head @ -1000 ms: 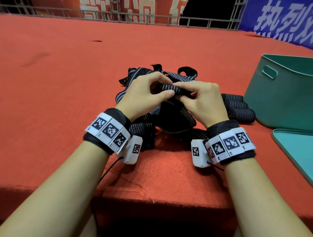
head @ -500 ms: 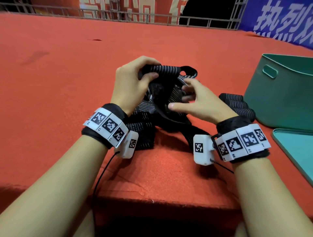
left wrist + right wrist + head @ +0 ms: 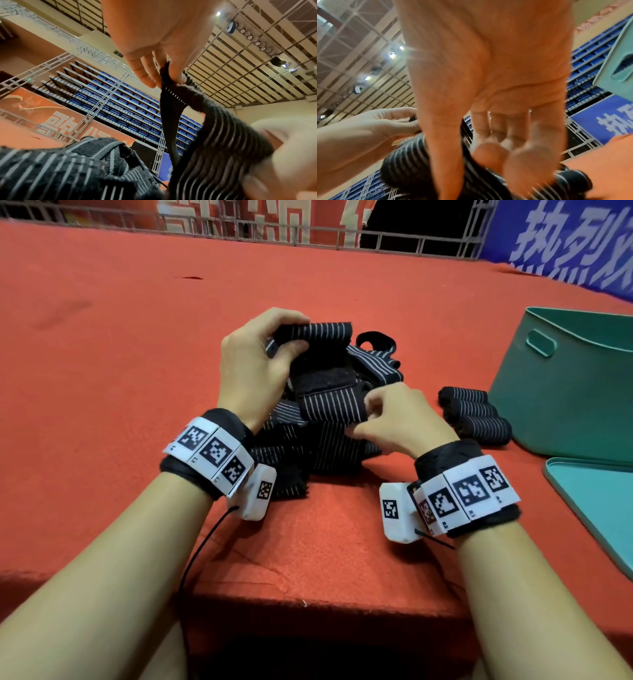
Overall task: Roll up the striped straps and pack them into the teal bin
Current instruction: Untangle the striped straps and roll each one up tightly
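Observation:
A black striped strap is stretched up from a loose pile of straps on the red cloth. My left hand pinches its top end between thumb and fingers; the left wrist view shows the same pinch with the strap hanging below. My right hand grips the strap lower down, fingers curled at its edge. In the right wrist view my thumb lies over the striped strap. Three rolled straps lie beside the teal bin, at the right.
A teal lid lies flat on the cloth in front of the bin, at the right edge. The red-covered table stretches far to the left and back. Its front edge runs just below my wrists.
My left hand has lifted the strap's end up and away from me. My right hand let go of that end, moved down the strap and took hold lower, so the strap is stretched out.

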Action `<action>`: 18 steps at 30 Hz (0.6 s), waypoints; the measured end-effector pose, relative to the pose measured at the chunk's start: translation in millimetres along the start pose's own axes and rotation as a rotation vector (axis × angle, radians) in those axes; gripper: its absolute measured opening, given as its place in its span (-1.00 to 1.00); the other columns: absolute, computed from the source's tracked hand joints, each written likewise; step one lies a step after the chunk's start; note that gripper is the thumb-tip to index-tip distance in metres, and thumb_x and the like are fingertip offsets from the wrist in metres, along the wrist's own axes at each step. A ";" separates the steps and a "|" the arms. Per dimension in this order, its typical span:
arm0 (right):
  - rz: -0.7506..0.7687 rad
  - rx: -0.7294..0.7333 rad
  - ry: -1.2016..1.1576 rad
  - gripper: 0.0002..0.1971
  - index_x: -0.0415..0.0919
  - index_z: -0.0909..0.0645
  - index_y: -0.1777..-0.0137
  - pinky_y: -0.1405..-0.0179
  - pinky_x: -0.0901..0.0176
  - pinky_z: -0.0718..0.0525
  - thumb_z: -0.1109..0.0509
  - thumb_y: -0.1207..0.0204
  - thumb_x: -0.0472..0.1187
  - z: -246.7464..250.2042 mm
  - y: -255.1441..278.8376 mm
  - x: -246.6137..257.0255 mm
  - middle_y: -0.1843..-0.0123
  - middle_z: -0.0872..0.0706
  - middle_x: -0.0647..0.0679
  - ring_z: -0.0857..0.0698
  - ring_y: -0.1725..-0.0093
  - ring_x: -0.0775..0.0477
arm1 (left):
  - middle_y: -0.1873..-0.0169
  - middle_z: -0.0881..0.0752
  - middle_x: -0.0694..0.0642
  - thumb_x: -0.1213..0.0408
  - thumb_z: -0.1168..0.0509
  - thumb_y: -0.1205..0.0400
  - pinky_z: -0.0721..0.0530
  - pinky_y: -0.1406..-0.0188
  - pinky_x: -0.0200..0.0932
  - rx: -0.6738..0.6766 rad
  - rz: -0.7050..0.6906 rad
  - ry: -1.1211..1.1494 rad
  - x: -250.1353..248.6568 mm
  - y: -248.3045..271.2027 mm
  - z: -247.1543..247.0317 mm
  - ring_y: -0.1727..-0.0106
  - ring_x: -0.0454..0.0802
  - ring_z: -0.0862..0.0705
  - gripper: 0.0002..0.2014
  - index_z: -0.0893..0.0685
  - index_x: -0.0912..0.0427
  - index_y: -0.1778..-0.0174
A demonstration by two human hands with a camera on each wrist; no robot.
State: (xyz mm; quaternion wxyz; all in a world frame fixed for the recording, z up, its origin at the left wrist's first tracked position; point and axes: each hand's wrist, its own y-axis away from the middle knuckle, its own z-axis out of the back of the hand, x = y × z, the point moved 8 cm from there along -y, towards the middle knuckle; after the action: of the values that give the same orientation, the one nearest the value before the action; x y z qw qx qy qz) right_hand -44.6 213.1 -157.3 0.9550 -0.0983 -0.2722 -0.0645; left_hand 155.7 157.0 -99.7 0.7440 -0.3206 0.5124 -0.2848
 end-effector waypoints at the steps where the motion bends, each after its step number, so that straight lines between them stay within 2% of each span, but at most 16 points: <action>1: -0.045 0.082 0.023 -0.73 -0.10 -0.65 0.23 0.38 0.13 -0.66 -0.71 -0.34 -0.05 -5.3 2.4 -4.0 0.26 -0.74 -0.04 -0.70 0.38 0.02 | 0.09 -0.76 -0.31 0.35 -0.45 -0.57 -0.61 0.04 -0.36 0.012 0.005 0.016 -0.1 0.4 -1.3 0.01 -0.41 -0.69 -0.77 -0.82 0.06 -0.13; 2: -0.080 0.144 0.042 -0.60 -0.09 -0.70 0.02 0.29 0.13 -0.66 -0.75 -0.29 0.06 -8.1 5.8 -7.7 0.09 -0.77 -0.03 -0.74 0.27 0.06 | 0.10 -0.76 -0.32 0.35 -0.45 -0.57 -0.63 0.04 -0.33 0.027 0.011 0.033 -0.6 1.0 -3.4 0.01 -0.40 -0.70 -0.77 -0.82 0.07 -0.13; 3: -0.086 0.180 0.050 -0.36 -0.10 -0.67 -0.26 0.14 0.18 -0.63 -0.76 -0.24 0.16 -7.9 6.9 -10.1 -0.12 -0.75 0.00 -0.76 0.06 0.07 | 0.09 -0.76 -0.31 0.35 -0.45 -0.57 -0.66 0.03 -0.27 0.043 0.018 0.050 -1.2 1.5 -5.6 0.01 -0.37 -0.71 -0.77 -0.82 0.07 -0.12; 4: -0.075 0.185 0.019 -0.13 -0.11 -0.55 -0.48 0.00 0.30 -0.57 -0.76 -0.22 0.21 -3.7 7.8 -9.0 -0.29 -0.67 0.04 -0.71 -0.15 0.07 | 0.09 -0.77 -0.28 0.35 -0.45 -0.57 -0.69 0.02 -0.22 0.057 0.025 0.065 -1.8 1.9 -7.9 0.02 -0.33 -0.72 -0.78 -0.82 0.07 -0.12; 5: -0.043 0.152 -0.071 -0.02 -0.10 -0.44 -0.60 -0.02 0.48 -0.52 -0.75 -0.23 0.19 2.8 6.7 -6.7 -0.37 -0.59 0.11 -0.65 -0.24 0.11 | 0.08 -0.78 -0.25 0.34 -0.46 -0.57 -0.70 0.00 -0.19 0.071 0.030 0.073 -2.4 2.3 -9.8 0.02 -0.29 -0.72 -0.78 -0.82 0.07 -0.12; 6: -0.003 0.108 -0.198 -0.02 -0.07 -0.37 -0.63 0.06 0.65 -0.49 -0.75 -0.25 0.15 10.8 6.8 -0.5 -0.37 -0.54 0.17 -0.63 -0.22 0.21 | 0.07 -0.80 -0.21 0.34 -0.46 -0.58 -0.71 -0.03 -0.17 0.088 0.029 0.076 -3.1 2.5 -11.9 0.01 -0.26 -0.73 -0.78 -0.81 0.08 -0.12; 7: 0.037 0.051 -0.317 -0.05 -0.03 -0.35 -0.62 0.09 0.73 -0.47 -0.74 -0.28 0.12 18.3 5.5 5.5 -0.38 -0.52 0.18 -0.61 -0.19 0.31 | 0.05 -0.81 -0.16 0.33 -0.46 -0.58 -0.72 -0.08 -0.14 0.108 0.025 0.080 -3.8 2.5 -14.3 -0.02 -0.23 -0.75 -0.79 -0.81 0.10 -0.13; 8: 0.087 -0.027 -0.389 -0.08 0.01 -0.34 -0.60 -0.02 0.68 -0.50 -0.74 -0.30 0.11 26.5 5.5 12.1 -0.46 -0.51 0.13 -0.61 -0.23 0.30 | 0.01 -0.83 -0.12 0.32 -0.46 -0.59 -0.72 -0.13 -0.09 0.131 0.021 0.088 -5.0 3.1 -16.7 -0.05 -0.19 -0.77 -0.79 -0.82 0.12 -0.15; 10: 0.212 -0.187 -0.393 -0.04 0.01 -0.31 -0.69 -0.29 0.38 -0.56 -0.73 -0.35 0.09 36.9 5.7 22.4 -0.59 -0.48 0.03 -0.59 -0.41 0.15 | -0.04 -0.84 -0.06 0.31 -0.45 -0.62 -0.73 -0.19 -0.01 0.183 0.017 0.114 -7.8 5.2 -21.2 -0.10 -0.12 -0.79 -0.78 -0.81 0.16 -0.18; 11: 0.290 -0.248 -0.352 -0.14 0.01 -0.38 -0.67 -0.33 0.32 -0.58 -0.69 -0.40 0.04 39.5 6.8 27.0 -0.55 -0.55 0.05 -0.60 -0.42 0.15 | -0.06 -0.84 -0.04 0.32 -0.44 -0.63 -0.73 -0.21 0.01 0.211 0.015 0.128 -9.5 6.5 -23.3 -0.12 -0.11 -0.79 -0.78 -0.80 0.16 -0.19; 13: 0.397 -0.341 -0.245 -0.48 0.01 -0.65 -0.45 -0.28 0.38 -0.60 -0.61 -0.48 -0.06 43.7 9.7 34.2 -0.26 -0.74 0.21 -0.68 -0.25 0.27 | -0.08 -0.82 -0.07 0.34 -0.43 -0.64 -0.71 -0.26 -0.03 0.260 0.004 0.133 -12.7 9.8 -27.2 -0.16 -0.14 -0.77 -0.78 -0.79 0.17 -0.20; 14: 0.408 -0.355 -0.212 -0.60 0.02 -0.73 -0.36 -0.21 0.44 -0.59 -0.59 -0.51 -0.08 43.7 9.7 34.8 -0.13 -0.76 0.27 -0.69 -0.15 0.31 | -0.09 -0.80 -0.10 0.35 -0.42 -0.65 -0.69 -0.29 -0.07 0.274 0.000 0.128 -13.7 11.1 -28.8 -0.18 -0.17 -0.76 -0.78 -0.78 0.17 -0.21; 16: 0.403 -0.346 -0.191 -0.68 0.01 -0.75 -0.32 -0.14 0.56 -0.51 -0.55 -0.56 -0.09 40.7 8.0 32.5 -0.06 -0.77 0.28 -0.69 -0.10 0.30 | -0.10 -0.78 -0.14 0.33 -0.41 -0.66 -0.66 -0.33 -0.11 0.280 -0.006 0.118 -14.4 12.4 -30.6 -0.21 -0.21 -0.74 -0.77 -0.77 0.16 -0.23; 18: 0.409 -0.345 -0.195 -0.69 -0.04 -0.74 -0.34 -0.19 0.54 -0.51 -0.50 -0.61 -0.11 38.9 7.3 31.6 -0.10 -0.77 0.25 -0.69 -0.13 0.28 | -0.15 -0.79 -0.10 0.27 -0.39 -0.68 -0.66 -0.36 -0.11 0.276 0.016 0.139 -13.5 12.4 -33.2 -0.24 -0.20 -0.74 -0.73 -0.75 0.15 -0.30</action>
State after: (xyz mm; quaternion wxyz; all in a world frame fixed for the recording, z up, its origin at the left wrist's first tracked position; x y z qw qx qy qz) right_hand -36.4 226.6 -109.2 0.8868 -0.3178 -0.3223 0.0937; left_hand 121.3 169.0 -110.4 0.7462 -0.1906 0.5210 -0.3680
